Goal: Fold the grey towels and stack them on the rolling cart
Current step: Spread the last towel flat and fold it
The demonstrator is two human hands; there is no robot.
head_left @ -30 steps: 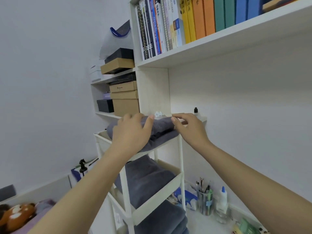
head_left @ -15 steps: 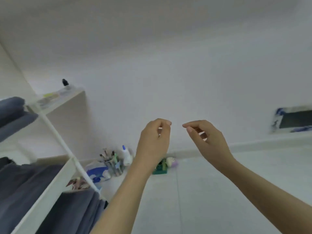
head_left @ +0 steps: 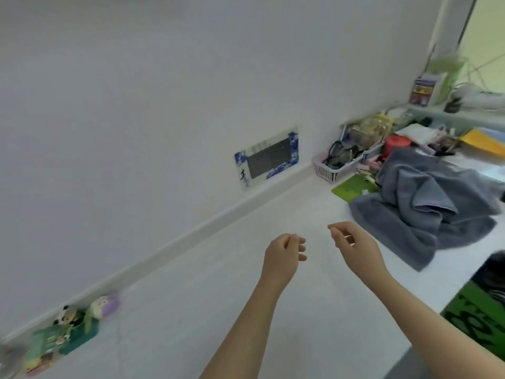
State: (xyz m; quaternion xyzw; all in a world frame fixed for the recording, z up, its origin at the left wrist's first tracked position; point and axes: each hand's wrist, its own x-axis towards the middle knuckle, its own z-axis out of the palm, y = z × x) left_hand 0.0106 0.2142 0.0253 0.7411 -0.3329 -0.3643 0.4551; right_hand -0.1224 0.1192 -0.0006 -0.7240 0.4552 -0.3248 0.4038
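The grey towel lies crumpled in a loose heap on the white desk, at about 2 o'clock from the hands. It looks soft, limp and light, likely to sag wherever it is lifted, so 2 corners of 1 edge would be the best hold (pinched, then shaken flat). The left hand and right hand hover over the bare desk with fingers loosely curled, holding nothing. Compared with 0.5 s ago, the view has swung away from the cart toward this heap; the hands keep the same empty, half-curled pose. A pink basket sits at 11 o'clock of the towel.
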